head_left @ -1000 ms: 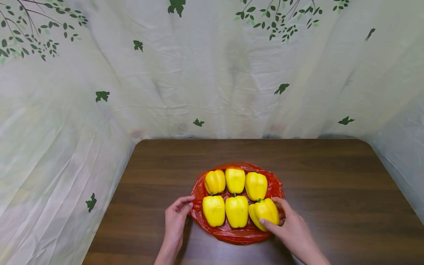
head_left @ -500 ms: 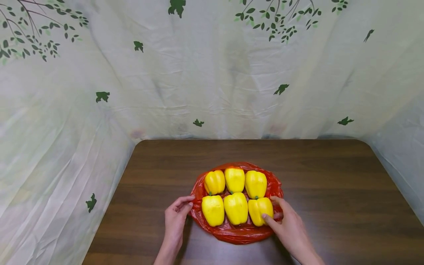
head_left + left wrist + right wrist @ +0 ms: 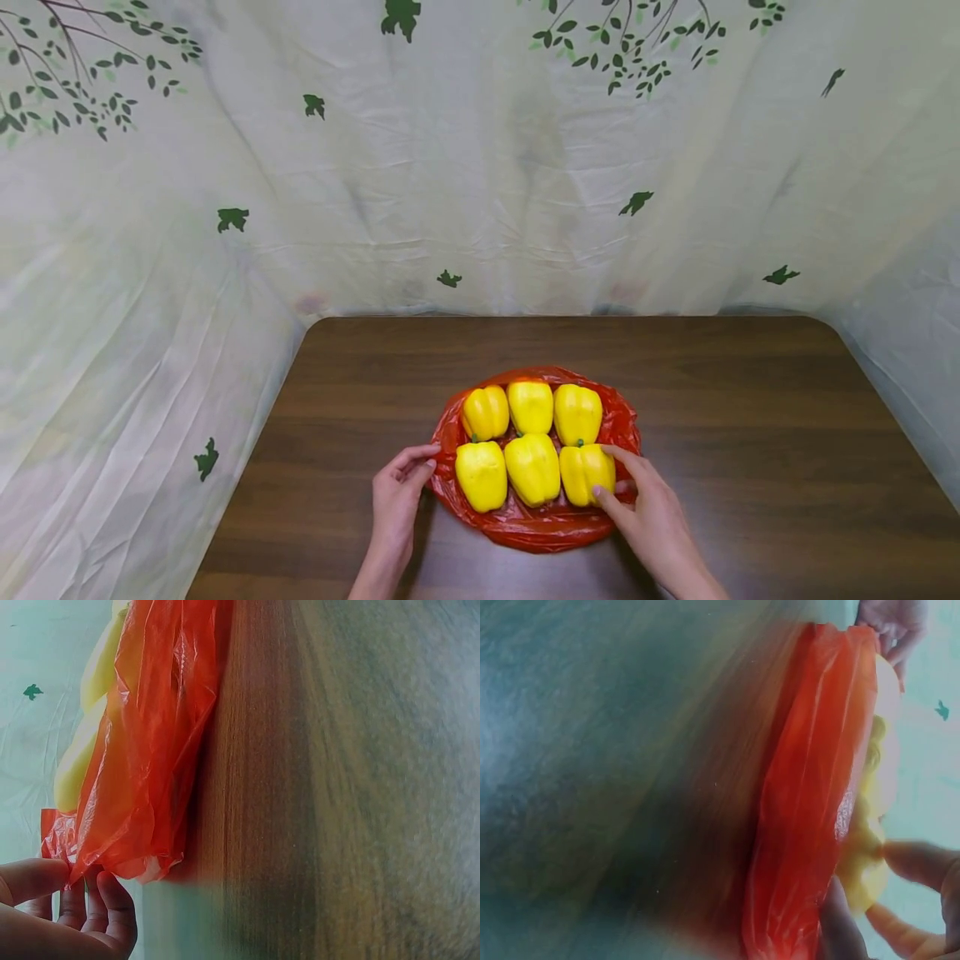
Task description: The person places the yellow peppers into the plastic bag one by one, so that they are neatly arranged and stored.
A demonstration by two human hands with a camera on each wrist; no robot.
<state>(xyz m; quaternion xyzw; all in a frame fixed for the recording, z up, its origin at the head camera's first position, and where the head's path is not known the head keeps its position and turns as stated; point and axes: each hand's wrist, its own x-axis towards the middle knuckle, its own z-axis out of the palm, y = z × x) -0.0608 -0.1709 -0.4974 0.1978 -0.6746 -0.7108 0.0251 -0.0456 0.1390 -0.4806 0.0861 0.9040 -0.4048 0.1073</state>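
Note:
Several yellow bell peppers sit in two rows inside a red plastic bag [image 3: 536,540], whose mouth is spread wide on the table. My left hand [image 3: 396,500] pinches the bag's left edge between thumb and fingers; the left wrist view shows the red film [image 3: 142,780] caught there. My right hand [image 3: 654,515] grips the front-right bell pepper [image 3: 583,477], thumb on its near face and index finger at its far right side. That pepper rests beside the front-middle bell pepper [image 3: 533,471]. Some right-hand fingers are partly hidden behind the pepper and the bag rim.
A brown wooden table [image 3: 360,375] lies under the bag and reaches beyond it on both sides. Pale curtain-like sheeting [image 3: 487,183] with printed leaves stands behind the table's far edge and along its sides.
The front-right bell pepper, tilted a second ago, has turned upright and shifted left in my right hand, closer to its neighbour. The front-middle one rose slightly. My left hand stays put.

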